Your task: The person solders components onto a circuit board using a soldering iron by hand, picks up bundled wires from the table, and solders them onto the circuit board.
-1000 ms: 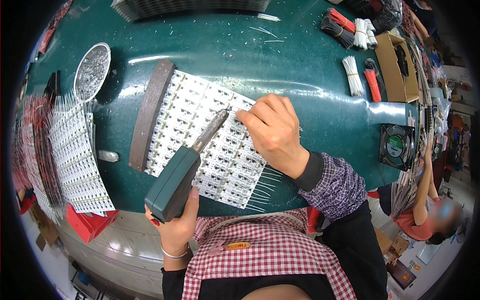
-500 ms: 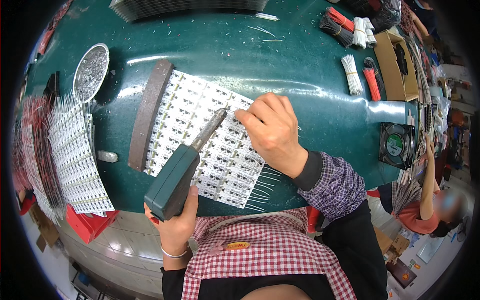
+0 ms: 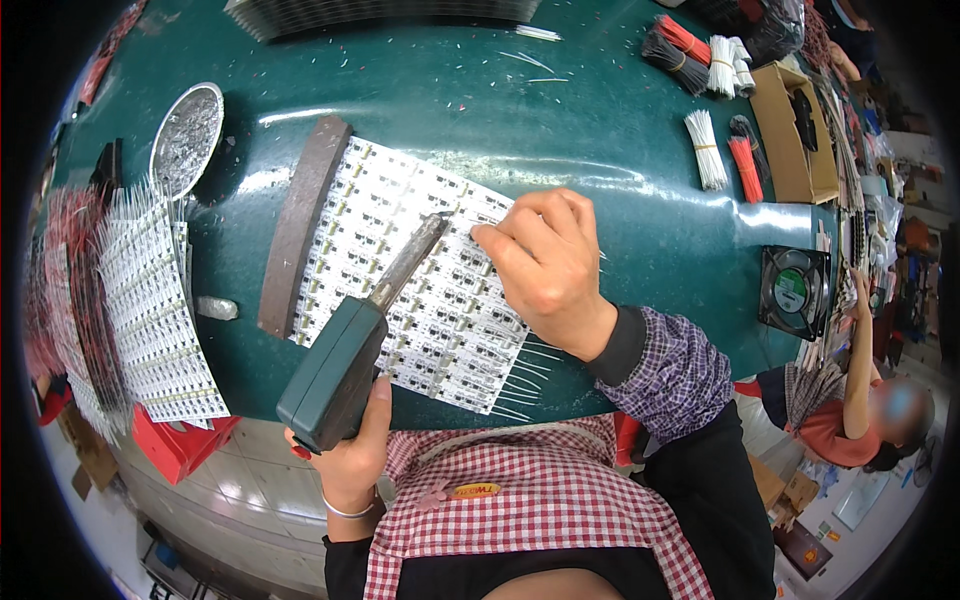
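A soldering gun (image 3: pixel 335 370) with a dark green body and a long metal barrel is gripped in my left hand (image 3: pixel 358 450). Its tip lies over the white circuit board panel (image 3: pixel 400 270), a short way left of my right fingertips. My right hand (image 3: pixel 548 265) is closed in a pinch above the panel's right part. A thin white wire (image 3: pixel 603 256) pokes out behind that hand and seems to run to the pinch, though the fingers hide most of it. Several white wires (image 3: pixel 520 385) stick out from the panel's lower right edge. A brown bar (image 3: pixel 305 230) lies along its left edge.
At left are a bowl of metallic bits (image 3: pixel 187 140) and stacked wired panels (image 3: pixel 160 310). Bundled wires (image 3: pixel 706 150), a cardboard box (image 3: pixel 815 150) and a small fan (image 3: pixel 793 290) sit at right on the green table (image 3: pixel 620 120). Another person (image 3: pixel 840 420) is at far right.
The soldering gun has shifted slightly left, its tip drawing away from my right fingertips. My right hand has barely moved and keeps its pinch.
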`<act>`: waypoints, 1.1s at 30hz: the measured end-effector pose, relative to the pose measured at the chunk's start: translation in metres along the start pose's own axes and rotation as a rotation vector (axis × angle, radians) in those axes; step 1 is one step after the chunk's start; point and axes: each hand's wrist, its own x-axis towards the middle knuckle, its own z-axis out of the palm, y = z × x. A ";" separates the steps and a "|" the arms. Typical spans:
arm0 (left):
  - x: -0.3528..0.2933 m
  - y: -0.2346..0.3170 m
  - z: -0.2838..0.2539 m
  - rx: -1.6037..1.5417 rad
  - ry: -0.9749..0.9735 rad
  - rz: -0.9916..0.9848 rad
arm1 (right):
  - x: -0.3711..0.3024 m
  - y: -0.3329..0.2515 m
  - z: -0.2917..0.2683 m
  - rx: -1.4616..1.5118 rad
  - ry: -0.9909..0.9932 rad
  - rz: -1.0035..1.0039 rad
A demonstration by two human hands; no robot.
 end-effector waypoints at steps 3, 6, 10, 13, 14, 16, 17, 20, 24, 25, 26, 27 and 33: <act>-0.001 0.000 0.000 -0.028 -0.004 -0.012 | -0.003 0.001 0.003 0.018 -0.028 0.012; -0.002 -0.001 0.000 -0.035 -0.004 -0.008 | -0.005 0.001 0.005 0.030 -0.043 0.019; -0.002 -0.002 0.001 -0.026 -0.028 -0.008 | -0.004 0.000 0.004 0.031 -0.055 0.034; -0.004 -0.006 -0.001 0.047 -0.062 0.016 | -0.003 0.000 0.004 0.035 -0.049 0.030; -0.004 -0.006 -0.001 0.047 -0.062 0.016 | -0.003 0.000 0.005 0.035 -0.049 0.029; -0.006 -0.007 -0.002 0.175 -0.090 0.101 | -0.003 0.000 0.005 0.034 -0.052 0.032; -0.006 -0.008 -0.002 0.175 -0.090 0.100 | -0.003 0.000 0.005 0.034 -0.052 0.032; -0.006 -0.008 -0.001 0.150 -0.087 0.083 | -0.004 0.000 0.006 0.033 -0.052 0.037; -0.004 -0.008 -0.003 0.115 -0.075 0.083 | -0.003 -0.001 0.006 0.024 -0.048 0.030; -0.004 -0.009 -0.003 0.084 -0.058 0.062 | -0.003 0.000 0.006 0.024 -0.047 0.030; -0.005 -0.009 -0.003 0.085 -0.058 0.061 | -0.003 0.000 0.006 0.025 -0.047 0.030; -0.007 -0.009 -0.003 0.051 -0.031 0.031 | -0.003 0.000 0.006 0.025 -0.048 0.032; -0.008 -0.001 -0.004 -0.032 0.006 -0.016 | -0.001 -0.002 -0.003 0.010 -0.076 0.057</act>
